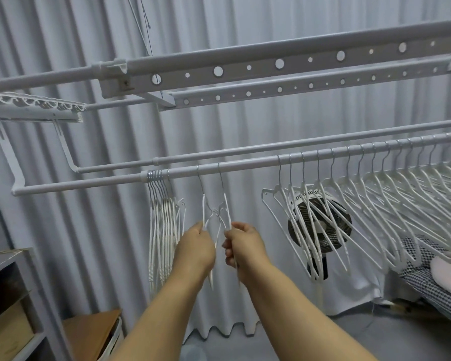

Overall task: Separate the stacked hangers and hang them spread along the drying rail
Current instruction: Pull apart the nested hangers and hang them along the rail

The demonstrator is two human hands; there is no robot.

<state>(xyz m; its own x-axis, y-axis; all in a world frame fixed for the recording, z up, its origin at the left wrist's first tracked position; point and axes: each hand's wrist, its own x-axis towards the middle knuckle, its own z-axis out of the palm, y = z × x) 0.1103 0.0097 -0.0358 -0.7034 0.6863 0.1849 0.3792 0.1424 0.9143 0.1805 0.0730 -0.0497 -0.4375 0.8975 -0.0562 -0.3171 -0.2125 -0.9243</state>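
Rail (245, 162): runs left to right, rising toward the right.
Spread hangers (375, 199): a long spaced row on the rail's right half, in front of a fan (320, 225).
Stack (164, 220): hangers bunched tight on the rail, left of the hands.
Two hangers (214, 201): hooked on the rail between stack and row.
Left hand (195, 246): grasping the left one.
Right hand (245, 246): grasping the right one.

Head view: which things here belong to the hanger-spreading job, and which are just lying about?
Part of the job:
- drying rail
- stacked hangers bunched at its left
- two hangers gripped by the left hand and right hand
- spread hangers to the right

Just lying about:
- fan
- curtain
- upper perforated bars
- checked fabric
- shelf unit
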